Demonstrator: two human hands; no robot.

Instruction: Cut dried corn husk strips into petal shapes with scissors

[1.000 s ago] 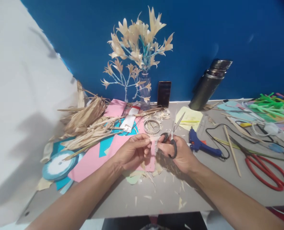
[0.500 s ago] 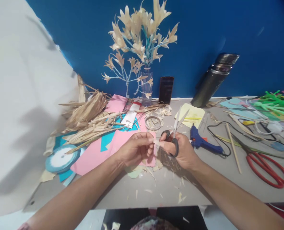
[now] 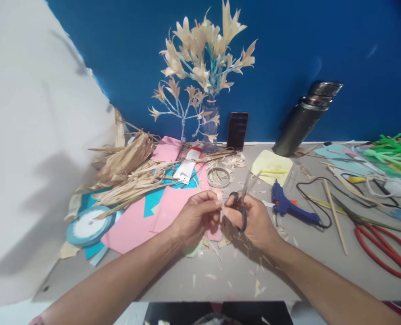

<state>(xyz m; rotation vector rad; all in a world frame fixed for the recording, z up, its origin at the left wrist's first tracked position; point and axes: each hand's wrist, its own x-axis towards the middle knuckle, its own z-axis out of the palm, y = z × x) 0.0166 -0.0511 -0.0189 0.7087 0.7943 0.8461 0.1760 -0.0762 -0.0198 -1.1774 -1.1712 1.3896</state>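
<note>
The left hand (image 3: pixel 198 216) is pinching a small pale piece (image 3: pixel 221 201) between its fingers above the bench (image 3: pixel 166 289); the right hand (image 3: pixel 254 223) is gripping scissors (image 3: pixel 243 215), its fingers seemingly pinching that piece too. Clippings (image 3: pixel 257 287) are suggesting some cutting done; 2 flower sprays (image 3: pixel 200 49) are standing behind, apparently finished.

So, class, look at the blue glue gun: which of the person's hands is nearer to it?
Right. The right hand, holding scissors, is just left of the glue gun; the left hand is farther left, on the right hand's far side.
</note>
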